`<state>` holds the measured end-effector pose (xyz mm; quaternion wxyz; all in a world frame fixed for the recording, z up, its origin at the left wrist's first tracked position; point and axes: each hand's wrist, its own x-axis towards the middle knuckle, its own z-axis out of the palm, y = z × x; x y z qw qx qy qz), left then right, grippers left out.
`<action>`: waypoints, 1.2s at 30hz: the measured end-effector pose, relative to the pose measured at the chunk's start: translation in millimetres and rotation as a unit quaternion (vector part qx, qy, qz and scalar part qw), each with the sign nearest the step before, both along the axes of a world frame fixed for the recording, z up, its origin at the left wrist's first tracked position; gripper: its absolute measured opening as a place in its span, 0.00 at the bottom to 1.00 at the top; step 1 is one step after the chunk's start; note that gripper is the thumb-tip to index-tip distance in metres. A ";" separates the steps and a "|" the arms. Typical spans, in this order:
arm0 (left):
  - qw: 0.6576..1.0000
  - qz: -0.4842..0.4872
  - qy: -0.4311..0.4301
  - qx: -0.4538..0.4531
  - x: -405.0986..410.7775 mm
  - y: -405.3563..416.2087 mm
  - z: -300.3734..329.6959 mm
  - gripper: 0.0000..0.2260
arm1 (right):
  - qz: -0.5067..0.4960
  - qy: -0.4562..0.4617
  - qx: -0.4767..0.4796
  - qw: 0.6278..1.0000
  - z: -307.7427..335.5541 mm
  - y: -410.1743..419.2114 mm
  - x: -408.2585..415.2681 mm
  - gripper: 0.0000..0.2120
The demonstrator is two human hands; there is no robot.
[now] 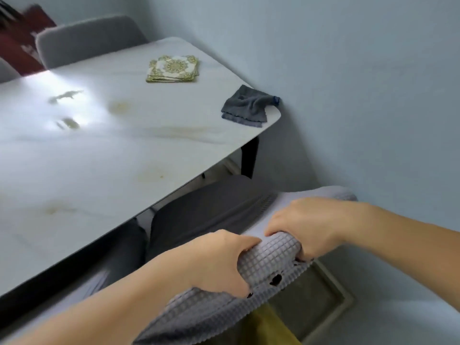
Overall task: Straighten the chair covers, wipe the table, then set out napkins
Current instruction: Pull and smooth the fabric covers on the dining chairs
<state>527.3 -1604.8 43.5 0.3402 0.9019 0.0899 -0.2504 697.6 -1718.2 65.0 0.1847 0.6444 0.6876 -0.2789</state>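
A grey waffle-textured chair cover [271, 255] sits over the backrest of the near chair, bunched at its lower edge with small holes showing. My left hand [216, 260] grips the cover on the left of the backrest top. My right hand [306, 225] grips it on the right, fingers curled over the fabric. On the white marble table [104, 158] lies a stack of green-and-white patterned napkins [173, 68] at the far side. A dark grey cloth [246, 107] rests crumpled at the table's right corner. Yellowish stains mark the tabletop.
A pale wall [361, 95] stands close on the right of the table and chair. A second grey chair [87, 38] stands at the table's far side, with a dark red object [17, 46] behind it. The near chair's dark seat [204, 207] is tucked under the table edge.
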 end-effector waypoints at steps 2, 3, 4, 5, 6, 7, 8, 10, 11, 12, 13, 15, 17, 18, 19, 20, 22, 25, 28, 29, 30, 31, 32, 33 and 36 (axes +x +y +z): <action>0.999 0.016 0.022 0.016 -4.1 -7.9 1.4 0.34 | 0.027 0.049 -0.024 0.998 -2.5 -1.9 5.9 0.18; 0.999 0.025 0.038 0.026 -6.8 -12.7 3.6 0.33 | 0.039 0.072 -0.037 0.996 -3.0 -2.8 8.0 0.17; 0.997 0.035 0.054 0.034 -9.7 -17.8 4.8 0.32 | 0.052 0.092 -0.048 0.993 -4.3 -3.7 9.3 0.18; 0.996 0.043 0.065 0.040 -12.2 -22.8 5.2 0.32 | 0.066 0.105 -0.060 0.990 -5.5 -4.2 9.7 0.18; 0.995 0.046 0.075 0.044 -13.1 -27.3 6.5 0.31 | 0.080 0.112 -0.075 0.988 -5.9 -4.2 9.7 0.20; 0.994 0.052 0.086 0.046 -16.0 -33.3 7.4 0.31 | 0.100 0.118 -0.092 0.984 -7.2 -3.8 8.8 0.21; 0.993 0.057 0.091 0.049 -17.7 -37.3 7.1 0.30 | 0.112 0.122 -0.106 0.980 -8.1 -3.6 8.5 0.23; 0.991 0.072 0.097 0.050 -22.6 -43.7 5.7 0.28 | 0.135 0.127 -0.128 0.974 -9.8 -3.1 6.8 0.25; 0.991 0.080 0.100 0.049 -24.5 -46.4 5.2 0.29 | 0.143 0.128 -0.136 0.972 -10.1 -3.2 5.9 0.26; 0.990 0.084 0.101 0.048 -26.0 -49.0 3.6 0.29 | 0.148 0.129 -0.142 0.970 -10.6 -4.3 5.0 0.27; 0.990 0.088 0.099 0.046 -27.6 -50.9 2.2 0.31 | 0.155 0.128 -0.147 0.969 -10.7 -4.7 4.2 0.27; 0.991 0.088 0.092 0.042 -30.0 -54.4 0.2 0.34 | 0.168 0.124 -0.152 0.966 -9.8 -6.3 0.5 0.26; 0.992 0.082 0.081 0.047 -29.8 -55.4 -0.3 0.35 | 0.167 0.123 -0.155 0.966 -9.8 -8.4 -0.2 0.27; 0.993 0.076 0.072 0.052 -30.4 -57.5 -1.2 0.35 | 0.165 0.121 -0.160 0.966 -10.4 -10.7 -1.1 0.28; 0.994 0.070 0.064 0.055 -31.0 -59.7 -1.9 0.35 | 0.164 0.120 -0.163 0.965 -11.2 -13.0 -2.4 0.28; 0.995 0.062 0.058 0.060 -31.8 -62.8 -2.9 0.35 | 0.162 0.120 -0.164 0.965 -12.6 -16.8 -4.0 0.27; 0.995 0.031 0.043 0.084 -32.7 -68.2 -2.7 0.34 | 0.164 0.119 -0.158 0.967 -13.5 -23.7 -7.3 0.25; 0.991 0.015 0.010 0.133 -30.5 -63.4 0.7 0.29 | 0.152 0.116 -0.124 0.974 -10.6 -24.2 -3.9 0.21; 0.986 -0.013 -0.003 0.163 -28.2 -62.0 4.9 0.25 | 0.150 0.124 -0.118 0.974 -7.5 -24.2 -3.6 0.19; 0.986 -0.028 0.000 0.167 -27.0 -65.4 5.9 0.25 | 0.155 0.124 -0.123 0.972 -6.9 -26.3 -4.9 0.20; 0.985 -0.041 0.006 0.165 -27.6 -71.3 5.8 0.25 | 0.159 0.124 -0.130 0.971 -7.3 -30.7 -7.8 0.22; 0.985 -0.049 0.007 0.163 -27.0 -76.0 5.5 0.26 | 0.163 0.125 -0.134 0.969 -6.7 -34.2 -8.4 0.24; 0.985 -0.052 0.004 0.165 -26.8 -79.0 4.9 0.26 | 0.165 0.128 -0.137 0.968 -5.9 -36.8 -8.5 0.25; 0.984 -0.050 0.001 0.169 -25.3 -78.9 4.6 0.25 | 0.167 0.130 -0.136 0.968 -4.3 -36.3 -6.1 0.24; 0.981 -0.021 0.002 0.192 -19.2 -64.4 9.5 0.20 | 0.167 0.120 -0.104 0.973 -0.1 -21.3 7.0 0.17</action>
